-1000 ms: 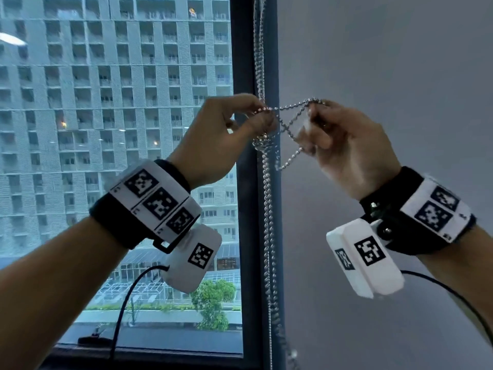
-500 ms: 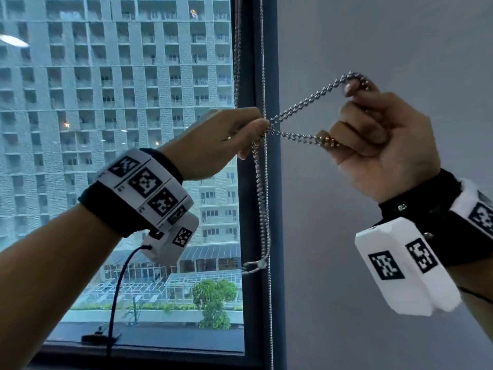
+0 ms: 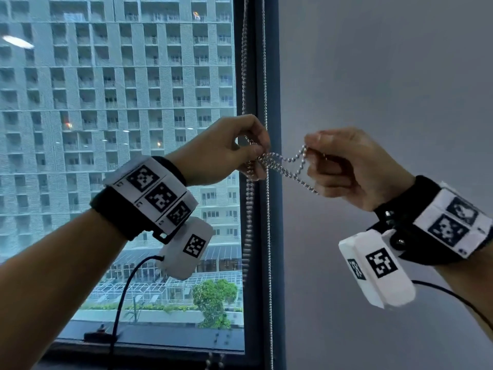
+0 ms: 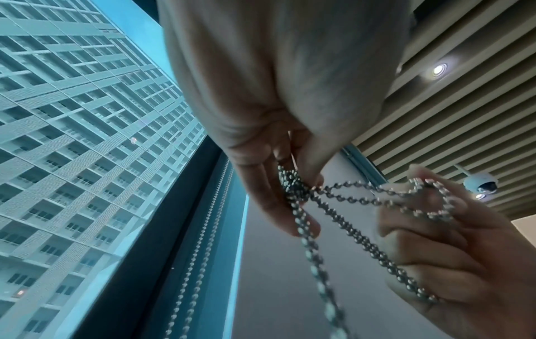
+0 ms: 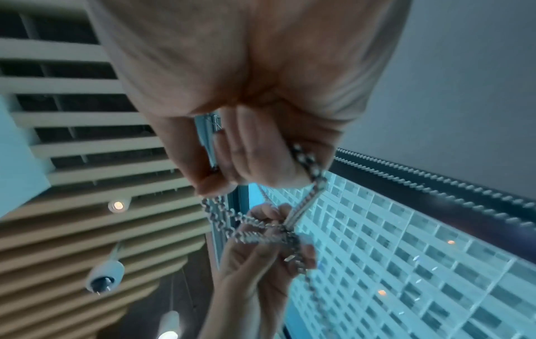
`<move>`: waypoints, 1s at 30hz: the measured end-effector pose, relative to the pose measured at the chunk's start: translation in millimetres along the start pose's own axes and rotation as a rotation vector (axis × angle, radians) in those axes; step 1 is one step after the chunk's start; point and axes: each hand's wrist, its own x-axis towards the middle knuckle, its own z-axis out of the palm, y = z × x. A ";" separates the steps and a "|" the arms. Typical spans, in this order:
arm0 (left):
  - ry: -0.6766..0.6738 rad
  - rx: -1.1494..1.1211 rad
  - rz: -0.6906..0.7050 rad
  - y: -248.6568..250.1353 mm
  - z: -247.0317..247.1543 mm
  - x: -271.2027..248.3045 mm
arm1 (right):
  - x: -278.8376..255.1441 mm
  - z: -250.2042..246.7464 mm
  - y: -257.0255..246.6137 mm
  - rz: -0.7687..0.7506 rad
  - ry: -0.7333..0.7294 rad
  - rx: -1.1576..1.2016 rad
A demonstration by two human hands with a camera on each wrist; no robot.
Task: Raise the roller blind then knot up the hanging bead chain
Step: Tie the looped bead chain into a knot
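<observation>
Pinching the bead chain (image 3: 282, 166) beside the window frame (image 3: 272, 236), my left hand (image 3: 226, 150) clamps the forming knot while my right hand (image 3: 352, 166) grips the loop — I should pull steadily sideways, keeping the crossing trapped, so the beads seat.
</observation>
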 end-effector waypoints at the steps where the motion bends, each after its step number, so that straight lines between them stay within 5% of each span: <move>1: 0.003 0.020 0.009 -1.9 0.2 -1.4 | -2.2 -0.2 6.0 0.025 0.005 -0.004; 9: 0.112 0.036 0.062 -10.1 7.8 -3.7 | -4.1 3.6 46.8 0.195 -0.031 -0.155; 17: 0.087 0.096 0.002 -16.8 3.8 -4.4 | -2.4 -4.2 53.6 0.183 0.073 -0.270; 22: 0.088 0.133 0.010 -15.6 11.8 -2.3 | 5.3 3.8 61.7 0.007 0.387 -0.379; 26: 0.086 0.166 0.042 -11.9 22.0 -0.9 | 17.7 25.6 57.7 0.164 0.163 -0.360; 30: 0.035 0.224 0.031 -20.3 25.9 -8.9 | 22.1 29.7 61.9 0.179 0.141 -0.362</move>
